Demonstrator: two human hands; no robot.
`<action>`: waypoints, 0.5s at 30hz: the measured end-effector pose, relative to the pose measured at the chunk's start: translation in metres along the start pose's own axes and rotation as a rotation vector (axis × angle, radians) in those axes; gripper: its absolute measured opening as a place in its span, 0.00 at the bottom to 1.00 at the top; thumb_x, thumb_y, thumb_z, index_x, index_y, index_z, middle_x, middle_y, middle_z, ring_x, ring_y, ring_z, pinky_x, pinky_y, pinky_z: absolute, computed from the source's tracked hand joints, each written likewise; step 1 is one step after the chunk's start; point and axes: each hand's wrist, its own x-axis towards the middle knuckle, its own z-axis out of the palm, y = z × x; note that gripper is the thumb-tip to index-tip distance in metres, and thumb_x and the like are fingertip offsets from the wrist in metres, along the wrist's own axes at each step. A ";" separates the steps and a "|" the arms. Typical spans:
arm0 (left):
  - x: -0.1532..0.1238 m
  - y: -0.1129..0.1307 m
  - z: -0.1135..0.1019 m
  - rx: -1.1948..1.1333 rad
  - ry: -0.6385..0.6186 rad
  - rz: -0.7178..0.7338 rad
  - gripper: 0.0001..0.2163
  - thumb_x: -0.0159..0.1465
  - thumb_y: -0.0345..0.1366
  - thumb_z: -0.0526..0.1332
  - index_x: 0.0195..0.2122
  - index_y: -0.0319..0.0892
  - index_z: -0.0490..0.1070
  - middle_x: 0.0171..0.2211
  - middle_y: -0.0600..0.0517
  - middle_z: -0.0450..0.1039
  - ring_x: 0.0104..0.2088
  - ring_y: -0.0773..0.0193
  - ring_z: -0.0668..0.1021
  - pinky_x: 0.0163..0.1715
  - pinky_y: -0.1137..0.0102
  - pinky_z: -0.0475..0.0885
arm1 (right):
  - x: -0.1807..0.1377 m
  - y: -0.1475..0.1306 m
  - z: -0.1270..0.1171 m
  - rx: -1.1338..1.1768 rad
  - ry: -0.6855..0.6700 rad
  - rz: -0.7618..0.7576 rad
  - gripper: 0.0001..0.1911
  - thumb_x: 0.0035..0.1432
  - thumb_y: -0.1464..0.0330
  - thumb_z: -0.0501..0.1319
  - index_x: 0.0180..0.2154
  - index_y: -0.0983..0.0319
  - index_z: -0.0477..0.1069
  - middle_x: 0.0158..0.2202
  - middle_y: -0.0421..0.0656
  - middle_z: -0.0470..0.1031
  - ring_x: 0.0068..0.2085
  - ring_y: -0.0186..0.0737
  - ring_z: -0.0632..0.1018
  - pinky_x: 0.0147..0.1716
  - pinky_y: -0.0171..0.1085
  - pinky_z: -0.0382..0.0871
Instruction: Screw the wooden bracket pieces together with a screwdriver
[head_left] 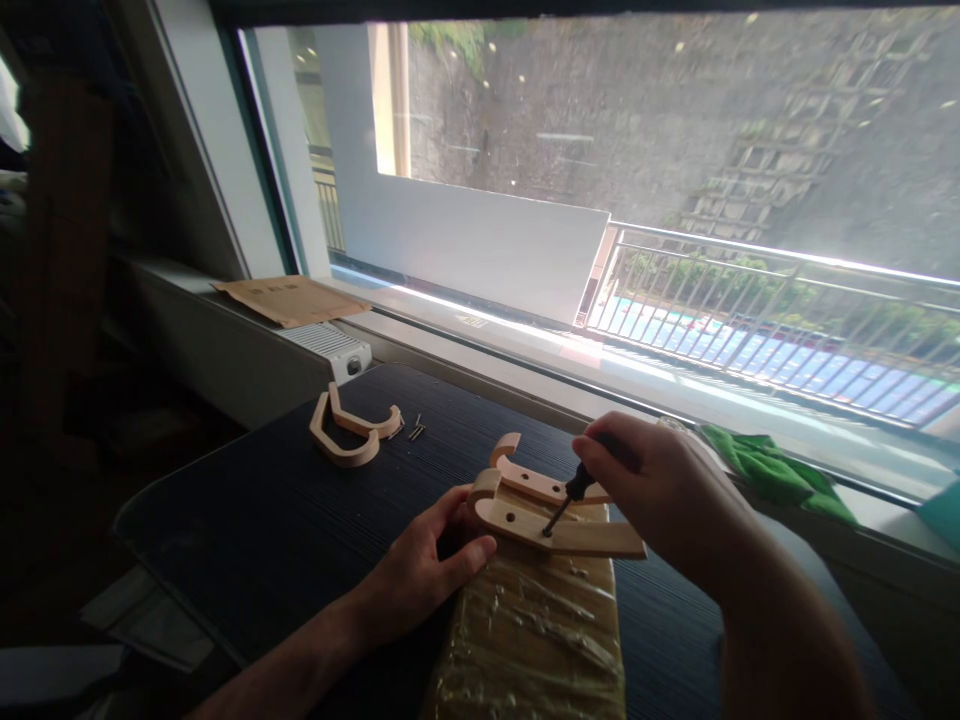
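Note:
My right hand [652, 470] is closed around the dark handle of a screwdriver [579, 484]. Its tip meets a hole in the nearer wooden hook [585, 539], which lies flat on a block wrapped in clear film and tape [540, 630]. A second wooden hook [529, 482] lies just behind it on the same block, with two dark holes showing. My left hand [442, 555] grips the left end of the nearer hook, thumb on the near side; its other fingers are partly hidden behind the hook and block.
Two more wooden hooks [352, 455] and several screws [417, 428] lie to the left on the dark table [262, 500]. Along the window side are a brown envelope [292, 299], a white vented unit [330, 345] and a green cloth [772, 470].

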 end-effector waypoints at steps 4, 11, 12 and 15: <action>0.000 0.001 0.000 0.007 0.007 -0.007 0.13 0.60 0.36 0.57 0.45 0.41 0.64 0.35 0.53 0.73 0.39 0.60 0.74 0.40 0.70 0.68 | 0.004 0.004 0.002 -0.029 0.012 0.032 0.17 0.57 0.55 0.50 0.26 0.57 0.71 0.18 0.36 0.69 0.20 0.33 0.66 0.20 0.33 0.52; 0.000 0.004 0.000 -0.024 0.002 0.007 0.14 0.59 0.36 0.57 0.47 0.42 0.63 0.36 0.52 0.73 0.40 0.59 0.74 0.41 0.69 0.69 | -0.004 -0.005 -0.005 0.145 -0.082 -0.075 0.09 0.53 0.63 0.55 0.35 0.54 0.73 0.18 0.34 0.68 0.20 0.31 0.66 0.19 0.30 0.56; 0.000 0.004 0.000 -0.026 0.002 0.007 0.14 0.59 0.36 0.57 0.47 0.42 0.63 0.36 0.52 0.73 0.40 0.59 0.74 0.41 0.69 0.69 | -0.004 -0.005 -0.005 0.164 -0.093 -0.082 0.09 0.53 0.63 0.55 0.35 0.54 0.73 0.18 0.34 0.68 0.20 0.31 0.66 0.19 0.30 0.57; -0.001 0.004 0.000 -0.016 0.005 -0.008 0.14 0.59 0.36 0.57 0.47 0.41 0.63 0.36 0.52 0.73 0.40 0.59 0.74 0.42 0.69 0.68 | -0.005 -0.002 -0.006 0.187 -0.101 -0.071 0.09 0.54 0.62 0.55 0.32 0.55 0.72 0.19 0.34 0.70 0.21 0.31 0.67 0.20 0.31 0.58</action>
